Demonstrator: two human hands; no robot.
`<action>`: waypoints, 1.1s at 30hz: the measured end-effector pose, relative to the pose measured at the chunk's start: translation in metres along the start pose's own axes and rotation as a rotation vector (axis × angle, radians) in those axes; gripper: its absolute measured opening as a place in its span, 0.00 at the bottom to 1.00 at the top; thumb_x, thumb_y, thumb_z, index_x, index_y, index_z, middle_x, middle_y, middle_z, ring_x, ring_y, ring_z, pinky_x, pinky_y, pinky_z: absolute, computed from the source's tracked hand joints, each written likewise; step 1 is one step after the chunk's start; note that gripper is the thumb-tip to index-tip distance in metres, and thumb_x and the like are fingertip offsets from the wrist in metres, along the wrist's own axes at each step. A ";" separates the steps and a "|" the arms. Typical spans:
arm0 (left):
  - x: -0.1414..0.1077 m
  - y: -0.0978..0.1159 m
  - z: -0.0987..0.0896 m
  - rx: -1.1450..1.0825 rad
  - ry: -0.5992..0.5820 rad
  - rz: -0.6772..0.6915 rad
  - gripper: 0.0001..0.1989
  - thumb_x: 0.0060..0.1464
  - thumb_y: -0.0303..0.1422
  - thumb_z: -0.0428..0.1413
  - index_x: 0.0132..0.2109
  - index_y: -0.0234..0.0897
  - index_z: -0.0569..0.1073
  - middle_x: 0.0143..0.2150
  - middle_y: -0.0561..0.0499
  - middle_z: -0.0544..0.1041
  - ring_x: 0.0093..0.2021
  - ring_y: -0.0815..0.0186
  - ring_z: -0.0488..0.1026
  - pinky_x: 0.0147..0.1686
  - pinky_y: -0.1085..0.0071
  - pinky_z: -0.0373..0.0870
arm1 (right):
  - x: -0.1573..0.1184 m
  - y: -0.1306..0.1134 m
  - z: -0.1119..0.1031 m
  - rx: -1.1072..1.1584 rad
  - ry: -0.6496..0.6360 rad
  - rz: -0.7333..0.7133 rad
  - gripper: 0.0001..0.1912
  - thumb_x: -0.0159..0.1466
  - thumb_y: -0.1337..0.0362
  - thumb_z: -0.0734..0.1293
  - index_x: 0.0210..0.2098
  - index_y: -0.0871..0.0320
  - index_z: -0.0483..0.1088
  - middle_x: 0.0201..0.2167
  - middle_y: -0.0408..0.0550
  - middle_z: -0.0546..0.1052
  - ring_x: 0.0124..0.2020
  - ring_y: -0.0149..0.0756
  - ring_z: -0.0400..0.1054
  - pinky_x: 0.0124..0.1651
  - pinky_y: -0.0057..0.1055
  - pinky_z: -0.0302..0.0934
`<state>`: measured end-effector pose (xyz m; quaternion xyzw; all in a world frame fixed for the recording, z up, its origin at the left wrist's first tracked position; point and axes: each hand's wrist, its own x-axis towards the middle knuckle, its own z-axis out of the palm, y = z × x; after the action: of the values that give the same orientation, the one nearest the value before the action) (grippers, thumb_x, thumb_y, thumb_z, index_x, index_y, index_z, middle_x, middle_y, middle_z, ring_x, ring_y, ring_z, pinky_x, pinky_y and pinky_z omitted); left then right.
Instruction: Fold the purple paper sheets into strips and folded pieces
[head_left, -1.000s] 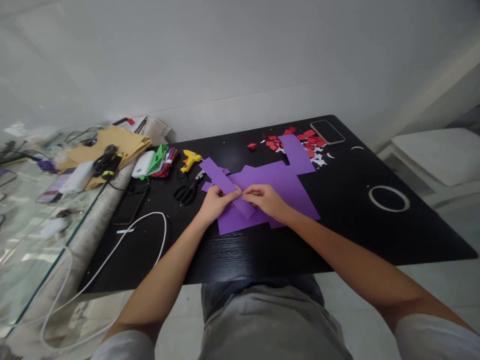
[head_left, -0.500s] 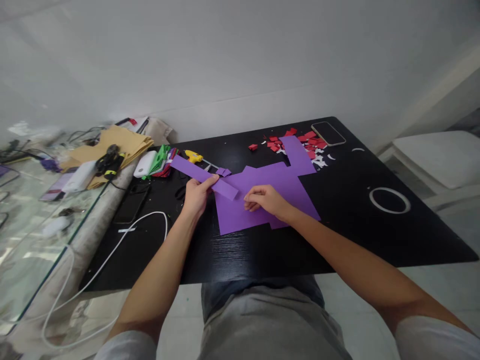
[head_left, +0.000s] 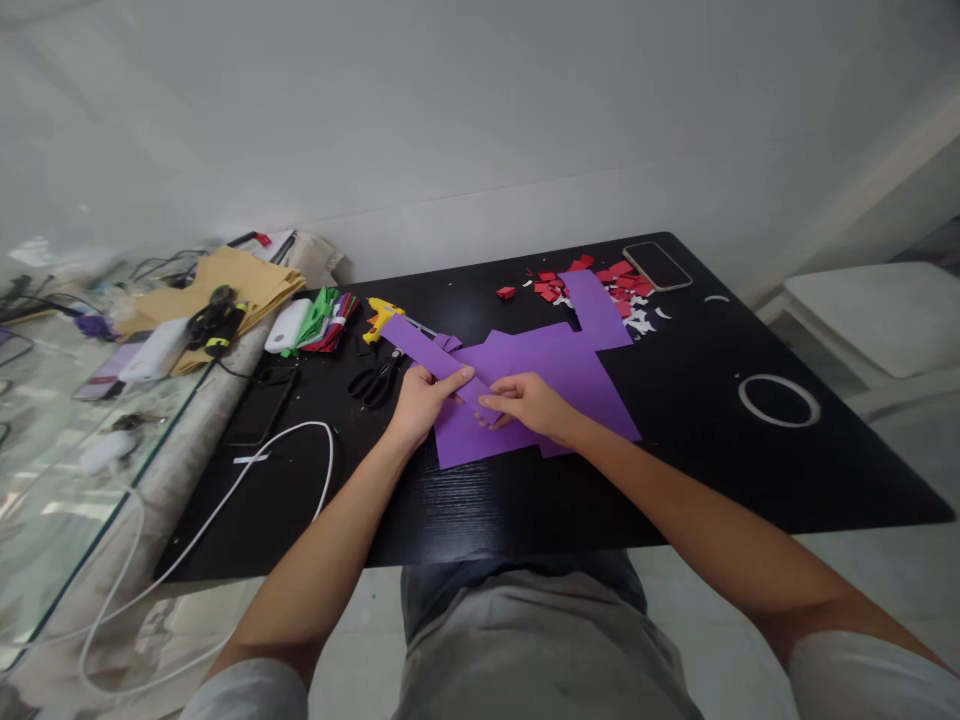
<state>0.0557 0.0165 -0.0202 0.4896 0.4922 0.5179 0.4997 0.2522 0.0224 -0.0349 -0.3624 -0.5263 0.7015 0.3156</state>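
Okay, near to far. Black table [head_left: 465,525] is fronted by its bare near edge; hands are worked just beyond it, over the big purple sheet [head_left: 581,385].

Left hand [head_left: 420,402]: the narrow purple strip [head_left: 426,347] is clamped below its middle, thumb on top, fingers tucked under and mostly hidden. Right hand [head_left: 534,405]: fingers drawn in narrow, strip's near end pinched at the thumb; exact fingertip contact on the underside can't be told. Strip is held tilted, far end pointed up-left toward the glue gun.

Change: half a second ago the strip was held by the left hand alone, swung out to the left, right fingers curled with nothing seen in them. Now it has been brought back over the sheet and its near end taken by the right. Read: two-point hold, so that end should be better controlled. Scissors [head_left: 371,385] are also less covered now.

Farther: yellow glue gun [head_left: 380,318] is parked past the scissors. At right, a second purple piece [head_left: 598,315] is laid over the sheet's far corner, with red scraps [head_left: 619,270] around it. Farthest right, a phone [head_left: 658,266] is set down.
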 end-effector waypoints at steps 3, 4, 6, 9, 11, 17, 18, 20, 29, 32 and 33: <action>0.001 0.000 -0.001 0.001 -0.017 -0.005 0.15 0.49 0.41 0.72 0.28 0.33 0.82 0.26 0.47 0.82 0.24 0.67 0.74 0.27 0.71 0.70 | 0.001 0.002 -0.002 0.010 -0.008 0.000 0.15 0.58 0.55 0.79 0.34 0.61 0.80 0.32 0.51 0.85 0.35 0.39 0.81 0.41 0.34 0.76; 0.002 -0.001 -0.002 -0.002 -0.023 -0.012 0.15 0.49 0.41 0.72 0.29 0.32 0.82 0.27 0.46 0.82 0.24 0.66 0.75 0.27 0.71 0.71 | 0.001 0.002 -0.002 0.011 -0.008 -0.001 0.15 0.58 0.55 0.79 0.34 0.61 0.80 0.32 0.52 0.85 0.35 0.39 0.81 0.41 0.34 0.76; 0.002 -0.001 -0.003 -0.002 -0.043 -0.033 0.16 0.49 0.42 0.72 0.30 0.32 0.83 0.29 0.45 0.83 0.25 0.66 0.75 0.28 0.71 0.72 | 0.001 0.003 -0.003 0.011 -0.008 -0.003 0.15 0.58 0.55 0.80 0.33 0.61 0.80 0.32 0.52 0.85 0.35 0.38 0.81 0.41 0.34 0.77; 0.003 0.000 -0.005 0.041 -0.109 -0.097 0.18 0.47 0.44 0.73 0.31 0.31 0.83 0.29 0.44 0.83 0.24 0.67 0.75 0.27 0.71 0.72 | 0.003 0.004 -0.004 0.019 0.011 -0.016 0.16 0.57 0.54 0.81 0.32 0.61 0.79 0.31 0.51 0.85 0.34 0.38 0.81 0.42 0.35 0.77; 0.004 0.000 -0.008 0.106 -0.175 -0.154 0.19 0.45 0.45 0.74 0.30 0.31 0.82 0.25 0.44 0.81 0.22 0.67 0.73 0.26 0.71 0.70 | 0.003 0.004 -0.005 0.029 0.029 -0.024 0.18 0.56 0.53 0.81 0.32 0.61 0.79 0.31 0.51 0.84 0.35 0.38 0.81 0.42 0.35 0.78; 0.009 0.001 -0.014 0.200 -0.270 -0.203 0.19 0.47 0.45 0.73 0.28 0.32 0.82 0.24 0.45 0.81 0.22 0.67 0.74 0.27 0.71 0.72 | 0.004 0.004 -0.007 0.029 0.063 -0.027 0.18 0.54 0.53 0.82 0.33 0.61 0.80 0.32 0.51 0.85 0.38 0.40 0.82 0.43 0.35 0.79; 0.010 0.001 -0.015 0.205 -0.273 -0.204 0.19 0.47 0.45 0.73 0.28 0.32 0.82 0.24 0.45 0.81 0.23 0.67 0.74 0.27 0.71 0.72 | 0.004 0.005 -0.007 0.026 0.063 -0.026 0.18 0.55 0.53 0.82 0.34 0.61 0.80 0.32 0.51 0.85 0.38 0.40 0.82 0.44 0.35 0.79; 0.011 0.000 -0.015 0.221 -0.269 -0.201 0.18 0.48 0.44 0.72 0.27 0.32 0.82 0.24 0.45 0.81 0.22 0.67 0.75 0.28 0.71 0.73 | 0.004 0.006 -0.007 0.023 0.062 -0.024 0.18 0.55 0.54 0.82 0.34 0.61 0.80 0.32 0.51 0.85 0.38 0.40 0.82 0.44 0.35 0.79; 0.010 0.002 -0.014 0.210 -0.215 -0.141 0.20 0.45 0.46 0.73 0.27 0.33 0.81 0.24 0.46 0.81 0.23 0.67 0.75 0.28 0.71 0.73 | 0.006 0.008 -0.008 0.034 0.068 -0.019 0.17 0.56 0.55 0.82 0.33 0.61 0.79 0.32 0.51 0.85 0.38 0.40 0.82 0.45 0.36 0.79; 0.010 0.004 -0.013 0.078 -0.090 -0.056 0.20 0.44 0.46 0.74 0.31 0.33 0.82 0.26 0.47 0.82 0.25 0.67 0.76 0.29 0.71 0.74 | 0.006 0.008 -0.008 0.036 0.067 -0.003 0.16 0.56 0.56 0.82 0.32 0.61 0.79 0.32 0.52 0.85 0.37 0.39 0.82 0.44 0.35 0.79; 0.010 0.004 -0.012 0.023 -0.053 -0.038 0.20 0.43 0.46 0.74 0.33 0.33 0.82 0.28 0.47 0.82 0.26 0.67 0.76 0.30 0.70 0.74 | 0.006 0.008 -0.008 0.033 0.062 0.004 0.16 0.56 0.56 0.82 0.32 0.61 0.79 0.32 0.52 0.85 0.37 0.39 0.82 0.44 0.35 0.79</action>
<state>0.0431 0.0260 -0.0165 0.4993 0.4938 0.4894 0.5170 0.2547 0.0293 -0.0451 -0.3799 -0.5036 0.6991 0.3365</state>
